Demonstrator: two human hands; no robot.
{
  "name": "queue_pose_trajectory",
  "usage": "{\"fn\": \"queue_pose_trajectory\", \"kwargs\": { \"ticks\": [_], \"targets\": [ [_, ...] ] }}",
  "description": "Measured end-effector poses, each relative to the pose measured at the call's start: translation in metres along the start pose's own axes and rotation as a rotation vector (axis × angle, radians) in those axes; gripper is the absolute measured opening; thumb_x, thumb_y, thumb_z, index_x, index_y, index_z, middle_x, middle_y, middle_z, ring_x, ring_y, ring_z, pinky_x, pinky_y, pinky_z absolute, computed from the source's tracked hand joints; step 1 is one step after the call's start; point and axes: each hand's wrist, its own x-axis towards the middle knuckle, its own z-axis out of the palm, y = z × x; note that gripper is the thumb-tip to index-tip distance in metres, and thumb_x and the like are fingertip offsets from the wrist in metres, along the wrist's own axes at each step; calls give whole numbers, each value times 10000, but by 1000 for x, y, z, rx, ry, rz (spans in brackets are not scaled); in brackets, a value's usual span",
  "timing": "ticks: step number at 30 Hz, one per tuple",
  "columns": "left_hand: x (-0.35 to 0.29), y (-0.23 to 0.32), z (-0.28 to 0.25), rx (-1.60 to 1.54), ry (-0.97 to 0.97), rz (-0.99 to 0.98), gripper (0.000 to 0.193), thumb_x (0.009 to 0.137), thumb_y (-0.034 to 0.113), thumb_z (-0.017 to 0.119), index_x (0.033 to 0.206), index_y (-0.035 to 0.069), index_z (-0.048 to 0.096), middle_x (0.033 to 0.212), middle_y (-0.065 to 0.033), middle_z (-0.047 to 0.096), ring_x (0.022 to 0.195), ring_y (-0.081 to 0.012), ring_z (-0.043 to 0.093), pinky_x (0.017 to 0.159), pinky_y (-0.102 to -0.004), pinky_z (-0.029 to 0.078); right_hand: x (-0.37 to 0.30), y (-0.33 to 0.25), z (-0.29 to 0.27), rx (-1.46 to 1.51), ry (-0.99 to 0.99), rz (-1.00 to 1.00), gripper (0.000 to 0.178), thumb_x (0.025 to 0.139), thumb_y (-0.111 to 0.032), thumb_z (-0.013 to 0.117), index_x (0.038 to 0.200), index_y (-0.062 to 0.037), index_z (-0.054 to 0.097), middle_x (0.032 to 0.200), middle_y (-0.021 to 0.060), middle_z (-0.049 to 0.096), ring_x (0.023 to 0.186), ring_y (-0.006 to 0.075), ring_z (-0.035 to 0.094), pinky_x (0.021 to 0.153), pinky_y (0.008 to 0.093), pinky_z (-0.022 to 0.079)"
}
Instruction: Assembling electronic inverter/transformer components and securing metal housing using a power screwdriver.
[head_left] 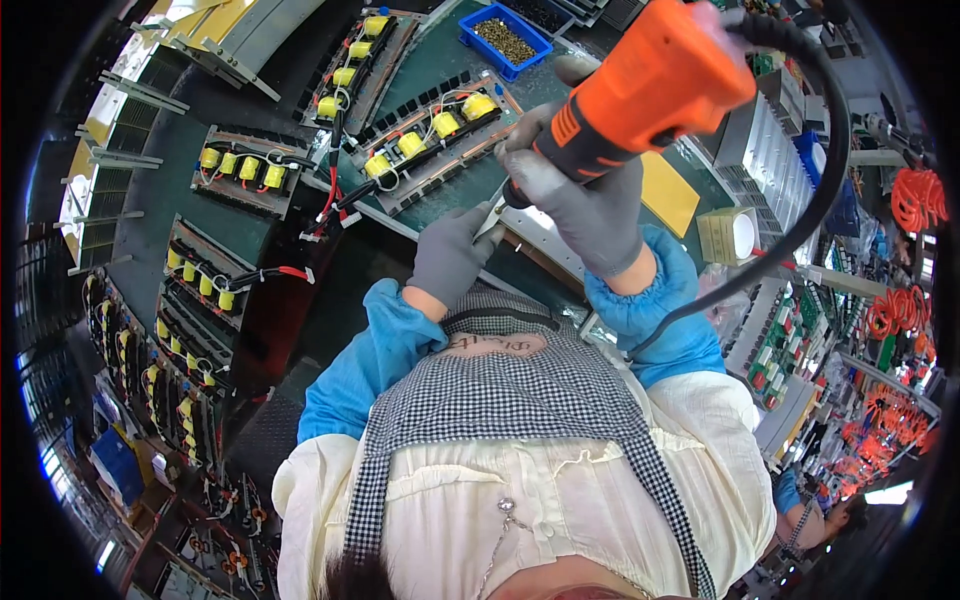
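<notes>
My right hand (pixel 600 205), in a grey glove, is wrapped round the black grip of an orange electric screwdriver (pixel 650 85). The tool slants down to the left, and its tip is beside my left fingertips. My left hand (pixel 450 255), also gloved in grey, pinches a thin, pale metal piece (pixel 490 220) at the table edge. Right of these fingers runs a long metal strip with small holes (pixel 548 252), partly behind my right hand. Just beyond lies a circuit board with yellow coils (pixel 430 145).
A blue tray of small brass-coloured screws (pixel 505 40) stands at the back. Several more coil boards (pixel 240 170) with red and black wires lie left. The screwdriver's black cable (pixel 835 130) loops down on the right. Metal housings (pixel 765 145) and a yellow sheet (pixel 668 192) are there too.
</notes>
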Motion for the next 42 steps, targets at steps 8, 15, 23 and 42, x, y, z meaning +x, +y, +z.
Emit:
{"fn": "queue_pose_trajectory", "kwargs": {
  "ticks": [8, 15, 23, 42],
  "targets": [
    [12, -3, -16, -56, -114, 45, 530, 837, 322, 731, 1265, 40, 597, 1030, -190, 651, 948, -348, 653, 809, -405, 519, -6, -22, -43, 177, 83, -202, 339, 872, -202, 615, 1120, 20, 554, 960, 120, 625, 857, 246, 636, 827, 452, 546],
    [81, 15, -7, -345, -230, -73, 499, 896, 259, 704, 1292, -13, 569, 1125, -154, 669, 1014, -220, 649, 890, -324, 511, -45, -31, -157, 225, 625, -417, 356, 967, -280, 558, 1143, 30, 556, 977, 169, 658, 918, 289, 659, 945, 553, 500],
    [93, 28, 32, -358, -214, -224, 374, 900, 250, 688, 1160, -18, 670, 924, -82, 718, 790, -107, 619, 718, -275, 499, -110, 3, -218, 405, 916, -417, 417, 970, -221, 555, 1327, -54, 420, 955, 140, 635, 921, 307, 623, 979, 569, 469],
    [107, 28, 44, -9, -128, -146, 381, 885, 368, 686, 969, -3, 709, 677, -123, 661, 615, -137, 576, 602, -325, 460, -147, 18, -238, 531, 939, -498, 414, 936, -210, 602, 1309, -69, 488, 1012, 171, 648, 951, 341, 630, 1038, 586, 416]
  ]
}}
